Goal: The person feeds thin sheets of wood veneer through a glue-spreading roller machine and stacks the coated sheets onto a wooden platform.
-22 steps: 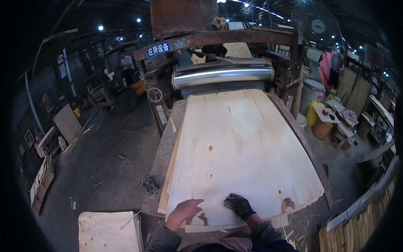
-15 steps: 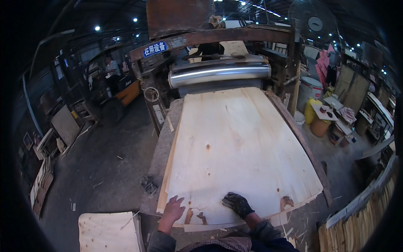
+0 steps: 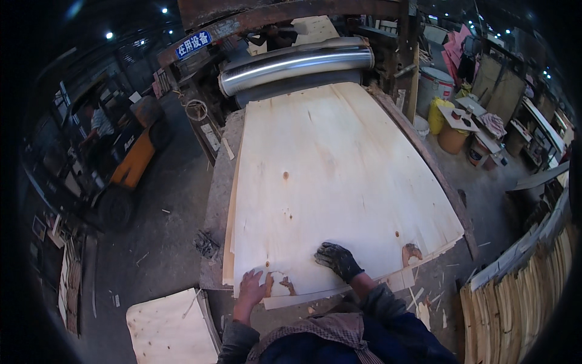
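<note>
A large pale wood veneer sheet (image 3: pixel 339 176) lies on top of a stack on the machine bed, its far edge close to the shiny metal roller (image 3: pixel 297 67). My bare left hand (image 3: pixel 249 289) rests at the sheet's near left corner, fingers extended on the wood beside a ragged hole with brown edges. In a dark glove, my right hand (image 3: pixel 338 261) lies on the near middle of the sheet, fingers stretched and holding nothing. Another brown-edged hole (image 3: pixel 412 253) shows near the right corner.
A smaller veneer stack (image 3: pixel 173 327) sits at lower left. Upright veneer pieces (image 3: pixel 515 309) line the lower right. An orange forklift (image 3: pixel 133 159) with a person aboard stands at left. Beyond the roller is another person (image 3: pixel 279 37). Buckets and a drum (image 3: pixel 434 88) stand at right.
My view has tilted down and shifted. The forklift has moved closer on the left. My left hand has drawn slightly toward the near edge; my right hand stays on the sheet.
</note>
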Action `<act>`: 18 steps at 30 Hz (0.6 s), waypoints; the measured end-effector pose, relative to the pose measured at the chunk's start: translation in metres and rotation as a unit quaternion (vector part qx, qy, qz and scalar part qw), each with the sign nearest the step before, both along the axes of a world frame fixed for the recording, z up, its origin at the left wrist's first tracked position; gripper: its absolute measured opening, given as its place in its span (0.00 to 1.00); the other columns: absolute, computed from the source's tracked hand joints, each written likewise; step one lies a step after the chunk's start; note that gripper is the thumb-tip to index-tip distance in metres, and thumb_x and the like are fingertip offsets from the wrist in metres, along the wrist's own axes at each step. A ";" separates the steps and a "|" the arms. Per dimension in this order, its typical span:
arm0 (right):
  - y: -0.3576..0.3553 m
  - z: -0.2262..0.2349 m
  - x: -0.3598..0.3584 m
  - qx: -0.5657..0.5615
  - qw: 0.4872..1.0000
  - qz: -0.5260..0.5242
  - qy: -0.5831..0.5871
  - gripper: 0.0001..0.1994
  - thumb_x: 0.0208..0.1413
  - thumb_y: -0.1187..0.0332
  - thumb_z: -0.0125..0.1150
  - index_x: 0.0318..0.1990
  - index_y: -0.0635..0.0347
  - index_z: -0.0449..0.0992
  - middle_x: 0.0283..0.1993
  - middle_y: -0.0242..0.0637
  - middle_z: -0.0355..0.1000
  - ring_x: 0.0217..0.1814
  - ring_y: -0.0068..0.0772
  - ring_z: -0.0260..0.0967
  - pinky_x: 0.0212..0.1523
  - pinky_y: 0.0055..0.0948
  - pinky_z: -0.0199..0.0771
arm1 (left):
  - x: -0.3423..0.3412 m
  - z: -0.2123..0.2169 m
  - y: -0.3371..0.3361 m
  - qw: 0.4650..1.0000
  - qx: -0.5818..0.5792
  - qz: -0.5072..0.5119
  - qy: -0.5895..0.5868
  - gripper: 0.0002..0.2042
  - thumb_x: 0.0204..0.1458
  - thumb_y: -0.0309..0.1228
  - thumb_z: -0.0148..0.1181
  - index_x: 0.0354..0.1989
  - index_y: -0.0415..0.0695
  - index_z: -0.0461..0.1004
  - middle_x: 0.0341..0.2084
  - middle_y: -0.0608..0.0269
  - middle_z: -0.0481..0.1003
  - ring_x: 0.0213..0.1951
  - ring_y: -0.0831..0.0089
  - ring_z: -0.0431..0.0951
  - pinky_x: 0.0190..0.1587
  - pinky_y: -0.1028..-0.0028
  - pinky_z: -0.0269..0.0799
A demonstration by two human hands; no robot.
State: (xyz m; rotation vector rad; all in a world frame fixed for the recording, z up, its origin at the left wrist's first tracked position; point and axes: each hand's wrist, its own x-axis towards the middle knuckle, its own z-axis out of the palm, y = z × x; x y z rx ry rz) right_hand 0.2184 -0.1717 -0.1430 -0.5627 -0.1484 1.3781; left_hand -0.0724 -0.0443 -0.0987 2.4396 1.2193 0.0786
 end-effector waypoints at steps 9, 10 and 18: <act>0.004 0.002 -0.001 -0.012 1.000 -0.004 -0.016 0.17 0.59 0.68 0.35 0.52 0.69 0.57 0.51 0.54 0.60 0.56 0.53 0.58 0.57 0.46 0.60 | -0.007 -0.008 0.002 1.000 0.000 0.002 -0.027 0.23 0.42 0.39 0.58 0.49 0.47 0.68 0.54 0.48 0.60 0.57 0.49 0.56 0.56 0.56 0.53; 0.003 0.003 -0.001 -0.012 1.000 -0.004 -0.019 0.17 0.59 0.68 0.35 0.52 0.69 0.57 0.51 0.54 0.60 0.56 0.53 0.58 0.57 0.46 0.60 | -0.006 -0.007 0.001 1.000 0.000 0.004 -0.024 0.23 0.42 0.39 0.58 0.49 0.47 0.68 0.54 0.48 0.60 0.57 0.49 0.55 0.56 0.56 0.53; 0.001 -0.006 0.002 0.034 0.999 0.006 -0.038 0.17 0.59 0.68 0.34 0.52 0.69 0.57 0.52 0.54 0.60 0.57 0.54 0.57 0.57 0.47 0.58 | -0.007 0.000 0.000 0.999 -0.002 0.018 -0.032 0.23 0.42 0.36 0.57 0.50 0.48 0.67 0.55 0.49 0.59 0.58 0.50 0.53 0.57 0.55 0.50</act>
